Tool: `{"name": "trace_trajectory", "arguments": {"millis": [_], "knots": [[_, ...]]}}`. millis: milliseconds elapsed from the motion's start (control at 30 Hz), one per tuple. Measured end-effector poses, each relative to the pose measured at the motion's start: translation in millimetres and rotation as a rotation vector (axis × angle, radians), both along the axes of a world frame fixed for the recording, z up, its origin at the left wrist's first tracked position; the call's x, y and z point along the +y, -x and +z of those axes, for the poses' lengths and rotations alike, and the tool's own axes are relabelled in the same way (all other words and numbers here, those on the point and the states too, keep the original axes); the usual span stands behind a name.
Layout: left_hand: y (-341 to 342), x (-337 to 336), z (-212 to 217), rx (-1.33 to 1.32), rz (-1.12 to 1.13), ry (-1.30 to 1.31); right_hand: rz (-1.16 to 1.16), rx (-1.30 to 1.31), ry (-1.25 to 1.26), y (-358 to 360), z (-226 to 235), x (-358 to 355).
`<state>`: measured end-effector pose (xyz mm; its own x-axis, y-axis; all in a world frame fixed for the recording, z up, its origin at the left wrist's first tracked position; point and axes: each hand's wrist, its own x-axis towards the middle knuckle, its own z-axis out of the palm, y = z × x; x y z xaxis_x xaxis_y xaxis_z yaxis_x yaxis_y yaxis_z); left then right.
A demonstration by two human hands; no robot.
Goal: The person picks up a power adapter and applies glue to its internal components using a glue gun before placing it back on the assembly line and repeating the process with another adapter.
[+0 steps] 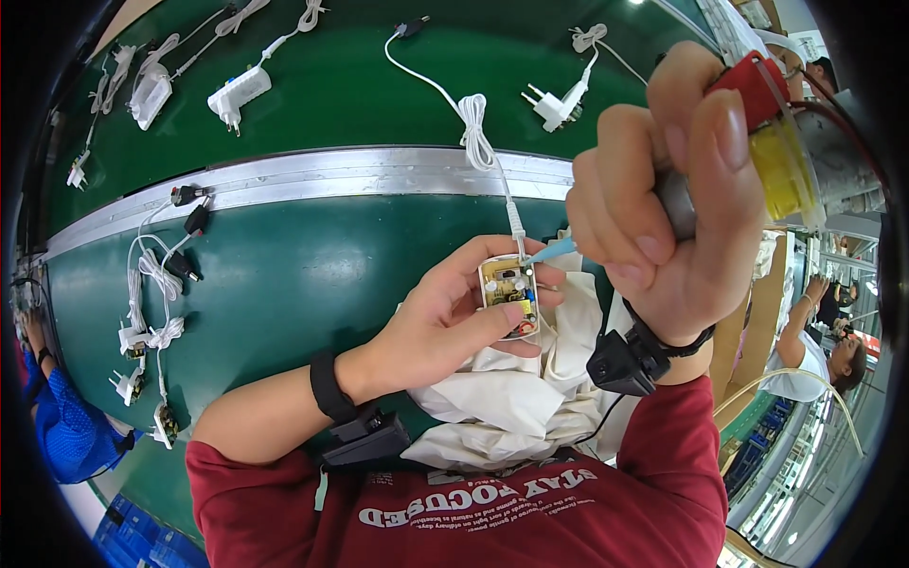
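An opened white power adapter (509,295) rests in my left hand (453,301), its circuit board facing up with the thumb lying over the lower part. Its white cord (477,133), bundled in the middle, runs away over the metal rail to a dark plug. My right hand (668,189) is wrapped around a glue dispenser (781,170) with a red top piece and a yellow section. The dispenser's pale blue tapered nozzle (552,251) points at the adapter's upper end, where the cord enters. Whether the tip touches the board I cannot tell.
Several white adapters with cords, such as one adapter (239,97), lie on the green conveyor (350,85) beyond the metal rail (379,172). More corded adapters (142,341) sit on the green table at left. White cloth (511,407) covers my lap. Other people (805,355) are at both sides.
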<state>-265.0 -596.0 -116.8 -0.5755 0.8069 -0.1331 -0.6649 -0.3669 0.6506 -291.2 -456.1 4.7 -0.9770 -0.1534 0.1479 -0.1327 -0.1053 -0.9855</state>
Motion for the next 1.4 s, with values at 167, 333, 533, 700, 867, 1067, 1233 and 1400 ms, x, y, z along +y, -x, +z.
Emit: {"name": "trace_trajectory", "arguments": {"millis": [167,333,533,700,867,1067,1233,1400], "knots": [[3.0,-0.3,-6.6,-0.022,0.0,-0.002,-0.157,-0.051,0.009,-4.6,-3.5,-2.9],[12.1,-0.1,-14.7,-0.102,0.11,0.045,-0.043,-0.067,0.088,-3.7,-5.3,-2.2],[18.3,-4.7,-16.8,-0.188,0.184,0.01,-0.015,-0.096,0.118,-6.0,-10.4,-5.8],[20.6,-6.6,-21.7,-0.212,0.202,-0.003,0.038,-0.101,0.164,-2.7,-19.5,-1.6],[22.9,-5.3,-24.7,-0.222,0.199,-0.021,0.045,-0.112,0.186,0.0,-23.0,0.9],[23.4,-0.2,-24.7,-0.276,0.167,-0.154,0.035,-0.116,0.212,2.0,-28.1,2.0],[23.7,-2.2,-29.3,-0.269,0.124,-0.259,0.079,-0.096,0.286,2.9,-43.3,2.3],[24.6,-1.0,-26.7,-0.301,0.129,-0.235,0.118,-0.069,0.359,5.9,-54.8,5.2]]}}
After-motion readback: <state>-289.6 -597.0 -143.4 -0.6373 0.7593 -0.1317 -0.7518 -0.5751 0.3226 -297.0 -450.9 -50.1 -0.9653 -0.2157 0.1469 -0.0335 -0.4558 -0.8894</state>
